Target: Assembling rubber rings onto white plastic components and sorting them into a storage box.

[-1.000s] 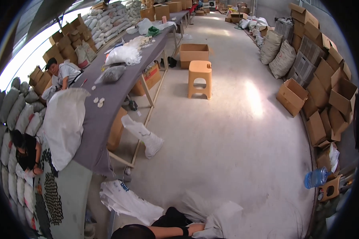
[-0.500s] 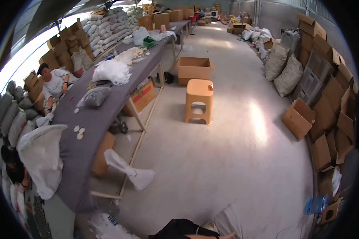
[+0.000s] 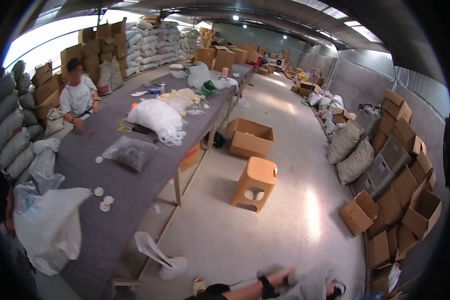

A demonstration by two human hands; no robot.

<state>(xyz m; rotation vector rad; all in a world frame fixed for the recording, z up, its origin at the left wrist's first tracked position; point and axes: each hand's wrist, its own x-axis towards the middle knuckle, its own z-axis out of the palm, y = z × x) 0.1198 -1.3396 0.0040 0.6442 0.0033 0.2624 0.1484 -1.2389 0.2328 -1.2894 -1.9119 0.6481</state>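
At lower edge of view, grey sack (image 3: 311, 286) lying bunched between my left grip (image 3: 285, 276) and right grip (image 3: 332, 289). Blur hiding contact; I cannot tell whether either is grasping. Loose or uneven hold could be risking slip toward floor (image 3: 225, 245), folds catching on dark wristband (image 3: 267, 288).

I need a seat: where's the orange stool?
In the head view, the orange stool stands right of centre on the floor, right of the long table, in front of an open box.
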